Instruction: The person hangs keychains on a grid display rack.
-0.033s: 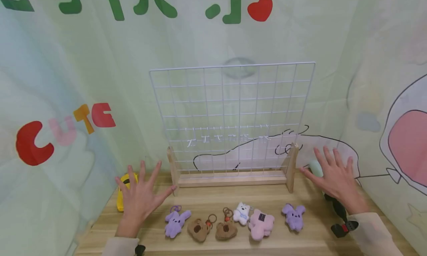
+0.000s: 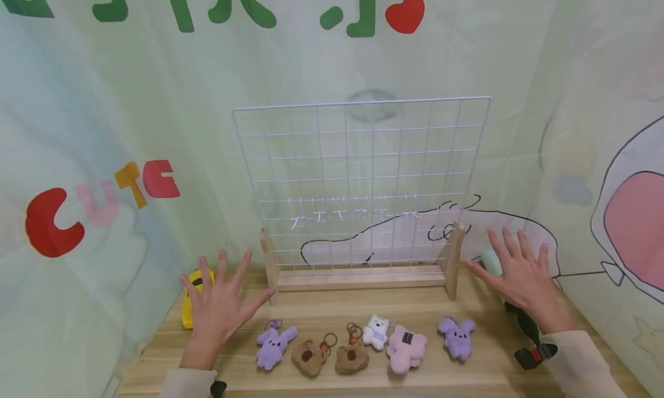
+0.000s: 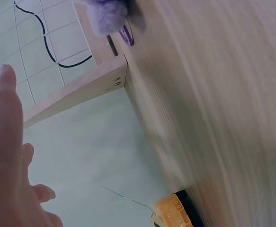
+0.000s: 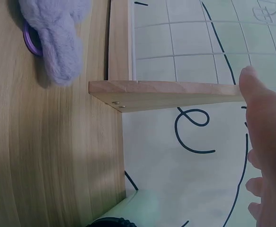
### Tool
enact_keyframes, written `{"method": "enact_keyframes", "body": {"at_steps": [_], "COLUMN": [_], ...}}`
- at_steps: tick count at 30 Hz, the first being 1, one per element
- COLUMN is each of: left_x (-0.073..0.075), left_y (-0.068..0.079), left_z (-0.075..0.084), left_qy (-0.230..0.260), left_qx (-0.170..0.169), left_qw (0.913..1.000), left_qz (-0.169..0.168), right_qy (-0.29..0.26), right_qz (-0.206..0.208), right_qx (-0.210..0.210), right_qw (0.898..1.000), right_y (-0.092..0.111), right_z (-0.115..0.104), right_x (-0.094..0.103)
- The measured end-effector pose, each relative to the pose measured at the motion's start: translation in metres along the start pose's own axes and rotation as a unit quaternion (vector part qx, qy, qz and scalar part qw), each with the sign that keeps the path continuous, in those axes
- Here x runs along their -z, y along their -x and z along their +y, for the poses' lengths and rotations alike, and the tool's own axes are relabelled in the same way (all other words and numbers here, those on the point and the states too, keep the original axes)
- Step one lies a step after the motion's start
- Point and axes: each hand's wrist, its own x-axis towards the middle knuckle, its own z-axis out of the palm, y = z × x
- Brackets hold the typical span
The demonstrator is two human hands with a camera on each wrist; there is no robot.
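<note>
Both hands (image 2: pixel 215 317) (image 2: pixel 525 280), apart, fingers spread, flank a wire rack (image 2: pixel 363 280) bearing hooks (image 2: pixel 319 216), plush toys (image 2: pixel 351 359) in front.

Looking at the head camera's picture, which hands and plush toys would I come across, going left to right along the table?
Left hand → purple plush keychain → brown plush keychain → second brown plush keychain → white plush toy → pink plush toy → second purple plush keychain → right hand.

A pale green cloth wall (image 2: pixel 207 69) stands behind the wood-grain tabletop (image 2: pixel 358 306) at six o'clock. It bears green characters (image 2: pixel 367 12) at twelve, a red heart (image 2: pixel 404 13) near one, a pink balloon (image 2: pixel 640 225) at three, colourful letters (image 2: pixel 134 185) at nine.
</note>
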Motion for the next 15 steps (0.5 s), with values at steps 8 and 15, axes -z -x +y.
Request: {"method": "enact_keyframes", "body": {"at_steps": [8, 15], "left_x": [-0.0024, -0.0029], "left_y": [0.0019, 0.0047], "left_z": [-0.003, -0.0057], "left_qy": [-0.005, -0.012], "left_qx": [0.007, 0.008], "left_qw": [1.0, 0.9998], "left_qz": [-0.002, 0.012], "right_qy": [0.005, -0.008], "right_qz": [0.004, 0.016], "right_qx": [0.001, -0.002], "right_qw": [1.0, 1.0], "right_y": [-0.0015, -0.0011], "right_z": [-0.0035, -0.0026], "right_x": [-0.0028, -0.0038]}}
